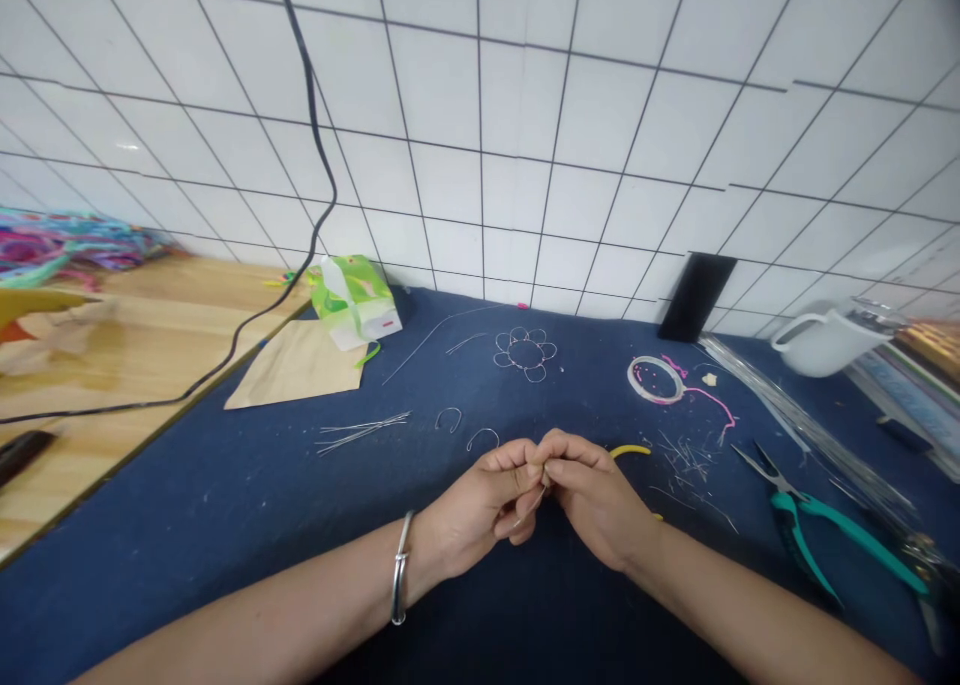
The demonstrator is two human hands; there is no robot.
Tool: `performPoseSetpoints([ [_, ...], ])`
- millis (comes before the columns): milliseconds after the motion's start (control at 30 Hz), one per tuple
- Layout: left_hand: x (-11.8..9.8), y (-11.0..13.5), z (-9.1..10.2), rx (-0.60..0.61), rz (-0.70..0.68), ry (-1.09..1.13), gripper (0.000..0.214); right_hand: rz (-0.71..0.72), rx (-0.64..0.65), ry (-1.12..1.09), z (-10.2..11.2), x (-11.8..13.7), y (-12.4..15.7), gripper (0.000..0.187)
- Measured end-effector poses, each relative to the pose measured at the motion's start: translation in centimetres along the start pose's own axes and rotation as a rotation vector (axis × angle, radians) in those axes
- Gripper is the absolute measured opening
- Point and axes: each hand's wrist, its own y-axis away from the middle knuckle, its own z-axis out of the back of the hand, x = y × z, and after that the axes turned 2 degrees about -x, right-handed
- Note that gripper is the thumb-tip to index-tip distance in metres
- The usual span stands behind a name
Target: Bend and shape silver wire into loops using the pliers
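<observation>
Closely, in the head view, the person's left hand [472, 515] and right hand [611, 510] meet at the fingertips over the dark blue tabletop [225, 525], and each grip looks pinched on a thin wire [543, 492]. The wire is between the hands, with two bent wires [450, 409] just past them. For such thin wire, it seems best to pinch near the spot being worked, press gently and keep sharp ends off the skin. The green pack [352, 290] has a red mark [388, 324] too small to read; no other writing is clear.
</observation>
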Motion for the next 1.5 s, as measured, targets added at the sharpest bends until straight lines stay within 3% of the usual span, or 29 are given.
performPoseSetpoints([
  [133,-0.3,0.0,-0.1,-0.065,-0.029,-0.108,0.018,0.054,-0.003,0.132,0.3,0.3,0.0,0.01],
  [233,-0.7,0.1,-0.1,-0.154,-0.087,-0.299,0.021,0.129,-0.031,0.377,0.9,1.1,0.1,0.016],
  [400,-1.1,0.3,0.1,-0.248,-0.177,-0.618,0.022,0.331,-0.119,0.88,1.6,2.1,-0.1,0.005],
  [500,-1.1,0.4,0.2,-0.27,-0.22,-0.781,0.021,0.442,-0.108,1.008,1.7,2.1,-0.3,0.006],
  [700,-1.3,0.6,0.4,-0.268,-0.335,-1.054,0.016,0.447,-0.034,1.076,1.7,2.0,-0.4,0.01],
  [867,-1.5,0.6,0.5,-0.197,-0.418,-1.186,0.018,0.474,-0.01,1.075,1.8,2.0,-0.3,0.011],
  [1033,-1.5,0.6,0.6,-0.174,-0.35,-1.15,0.018,0.631,0.059,1.168,2.0,1.9,-0.3,0.016],
  [1167,-1.4,0.6,0.6,-0.176,-0.333,-1.154,0.018,0.666,0.081,1.205,2.2,1.8,-0.3,0.016],
  [1267,-1.6,0.5,0.7,-0.166,-0.385,-1.226,0.018,0.609,0.063,1.128,1.9,1.8,-0.2,0.015],
  [1500,-1.8,0.5,1.4,-0.081,-0.506,-1.579,0.024,0.324,-0.045,1.003,1.2,1.6,-0.1,0.016],
])
